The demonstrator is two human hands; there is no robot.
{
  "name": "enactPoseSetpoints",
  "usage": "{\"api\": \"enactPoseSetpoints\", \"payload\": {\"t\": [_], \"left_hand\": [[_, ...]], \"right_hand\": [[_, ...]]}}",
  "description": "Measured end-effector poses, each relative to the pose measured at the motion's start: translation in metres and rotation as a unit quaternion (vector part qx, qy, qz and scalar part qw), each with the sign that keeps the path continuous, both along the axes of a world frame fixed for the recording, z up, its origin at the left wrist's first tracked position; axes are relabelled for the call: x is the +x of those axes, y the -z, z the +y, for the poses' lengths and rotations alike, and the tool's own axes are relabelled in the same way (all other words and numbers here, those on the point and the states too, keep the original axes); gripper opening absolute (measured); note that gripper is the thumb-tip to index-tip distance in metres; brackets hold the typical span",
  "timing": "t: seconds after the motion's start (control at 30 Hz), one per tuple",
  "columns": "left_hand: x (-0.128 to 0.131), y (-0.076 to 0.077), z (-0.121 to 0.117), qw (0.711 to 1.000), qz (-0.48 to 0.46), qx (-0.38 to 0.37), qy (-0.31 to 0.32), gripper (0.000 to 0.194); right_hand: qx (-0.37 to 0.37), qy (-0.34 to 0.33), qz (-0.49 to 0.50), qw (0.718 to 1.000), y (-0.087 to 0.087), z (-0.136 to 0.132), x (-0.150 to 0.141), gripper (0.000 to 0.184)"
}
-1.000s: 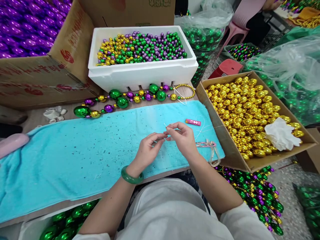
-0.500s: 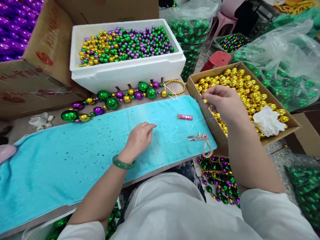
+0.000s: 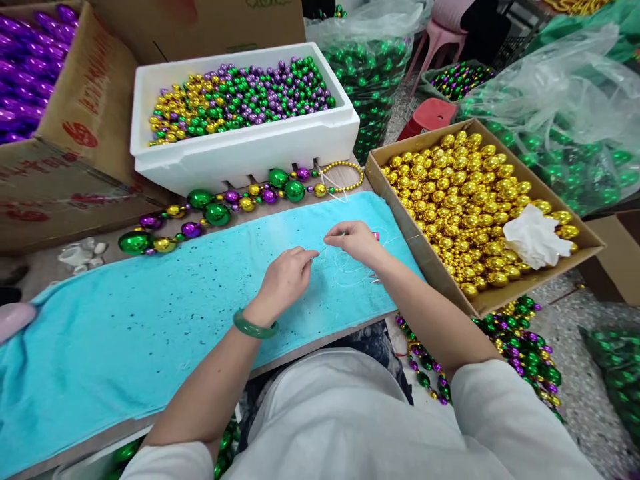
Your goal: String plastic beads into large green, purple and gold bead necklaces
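Observation:
Above the blue towel [image 3: 200,320], my left hand [image 3: 287,280] is closed in a pinch on a thin needle [image 3: 315,256], only a short bit of which shows. Just to its right, my right hand [image 3: 353,241] has thumb and fingers pinched together on a fine white thread [image 3: 326,253]. The two sets of fingertips are close but apart. More thread [image 3: 350,284] lies in loose loops on the towel. Under my right wrist, thread snips [image 3: 374,277] show only their tips, and a small pink-red packet [image 3: 377,236] is mostly hidden.
Behind the towel lies a strand of green, purple and gold beads [image 3: 217,213], before a white foam box [image 3: 245,143] of small beads. To the right stands a carton [image 3: 450,290] of gold beads with a crumpled white tissue [image 3: 535,237]. A carton [image 3: 85,127] of purple beads stands left.
My right hand has come left and down from over the gold bead carton to beside my left hand. It now covers most of the snips and packet. My left hand stays nearly in place.

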State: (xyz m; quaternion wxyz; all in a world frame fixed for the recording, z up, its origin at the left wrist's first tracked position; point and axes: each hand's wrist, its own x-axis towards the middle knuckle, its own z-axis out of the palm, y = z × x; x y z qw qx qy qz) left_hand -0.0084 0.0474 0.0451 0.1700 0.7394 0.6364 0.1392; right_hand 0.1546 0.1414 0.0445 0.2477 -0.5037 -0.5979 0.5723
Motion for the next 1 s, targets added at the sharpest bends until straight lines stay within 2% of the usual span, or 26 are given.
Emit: {"api": "enactPoseSetpoints", "payload": {"t": [0.07,0.17,0.2,0.23,0.27,0.3,0.37,0.43,0.53,0.63,0.7,0.77,0.83,0.9,1.0], "left_hand": [[-0.003,0.000,0.000,0.999,0.036,-0.006,-0.005,0.038],[-0.013,0.001,0.000,0.995,0.093,-0.020,-0.021,0.039],[-0.017,0.002,0.000,0.994,0.108,-0.025,-0.027,0.039],[-0.021,0.004,0.000,0.992,0.120,-0.030,-0.031,0.040],[-0.024,0.006,0.001,0.990,0.129,-0.033,-0.035,0.040],[-0.027,0.008,0.001,0.989,0.136,-0.036,-0.038,0.041],[-0.029,0.011,0.004,0.988,0.142,-0.040,-0.039,0.042],[-0.029,0.014,0.008,0.988,0.146,-0.039,-0.032,0.042],[-0.024,0.013,0.017,0.986,0.161,-0.033,-0.028,0.042],[-0.021,0.007,0.027,0.984,0.169,-0.032,-0.055,0.049],[-0.019,0.004,0.033,0.983,0.163,-0.047,-0.068,0.057],[-0.018,0.003,0.037,0.985,0.149,-0.062,-0.066,0.060],[-0.017,0.007,0.040,0.988,0.128,-0.060,-0.059,0.059],[-0.015,0.013,0.041,0.991,0.115,-0.050,-0.051,0.058],[-0.012,0.021,0.039,0.989,0.137,-0.058,-0.023,0.057]], "right_hand": [[-0.018,0.031,0.048,0.998,-0.011,0.010,0.001,0.013],[-0.011,0.124,0.135,0.983,-0.049,0.043,0.034,0.010],[0.010,0.164,0.153,0.975,-0.064,0.057,0.054,0.016],[0.066,0.205,0.175,0.961,-0.079,0.073,0.076,0.022],[0.133,0.255,0.191,0.939,-0.092,0.088,0.100,0.025],[0.166,0.289,0.203,0.921,-0.103,0.102,0.124,0.024],[0.214,0.356,0.204,0.886,-0.120,0.126,0.166,0.027],[0.244,0.384,0.186,0.871,-0.132,0.140,0.193,0.033],[0.299,0.381,0.168,0.858,-0.147,0.146,0.203,0.042],[0.344,0.379,0.161,0.844,-0.161,0.142,0.190,0.046],[0.341,0.346,0.164,0.859,-0.164,0.135,0.175,0.037],[0.310,0.284,0.170,0.891,-0.159,0.125,0.159,0.021],[0.265,0.227,0.150,0.925,-0.146,0.114,0.141,0.013],[0.219,0.179,0.087,0.955,-0.130,0.104,0.125,0.014],[0.151,0.102,-0.033,0.983,-0.104,0.102,0.115,0.010]]}}
